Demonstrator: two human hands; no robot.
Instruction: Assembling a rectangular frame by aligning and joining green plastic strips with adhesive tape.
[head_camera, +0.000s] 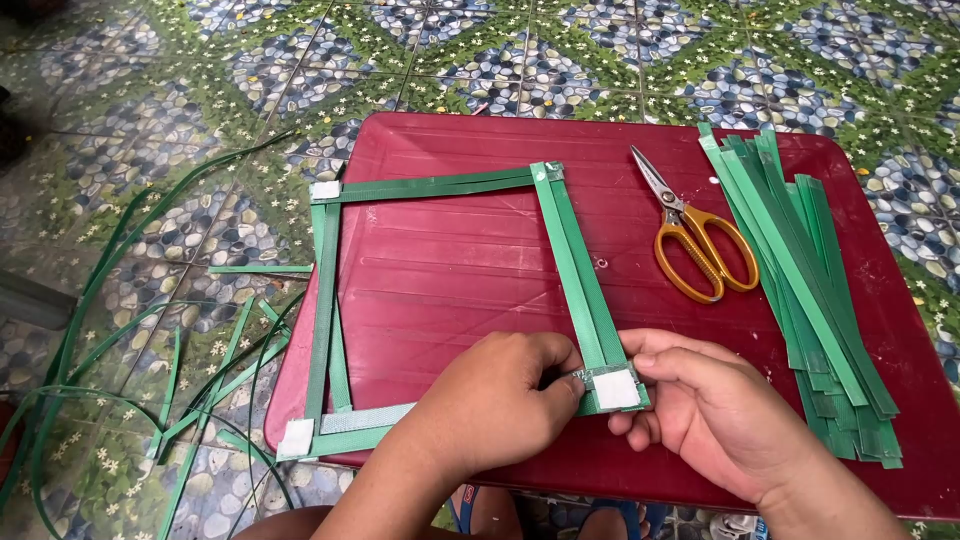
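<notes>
A square frame of green strapping bands (440, 290) lies flat on the dark red bench (480, 260), and both hands meet at its near right corner. The left hand (490, 400) comes in from the frame's near side, its grip closed with thumb and fingertips pinching the corner from the left. The right hand (700, 410) closes on the same corner from the right, thumb on top beside a white square pad (616, 390) that sits where two bands cross. Held from both sides like this, the crossing bands stay pressed together and square to each other — a sensible hold for a joint that seems to rely on the pad to bind it.

Similar white pads mark the frame's far left corner (326, 190) and near left corner (297, 437), so each joint appears to be fastened the same way; at the far right corner I cannot tell.

Just to the right of the frame lie scissors with yellow handles (695, 235), blades shut and pointing away — close enough to the right hand to pick up. Further right of the frame, a stack of cut green strips (810, 290) lies in a loose, roughly parallel bundle on the bench. Left of the frame, off the bench, long green offcuts (150, 380) trail over the patterned tile floor (600, 50).
</notes>
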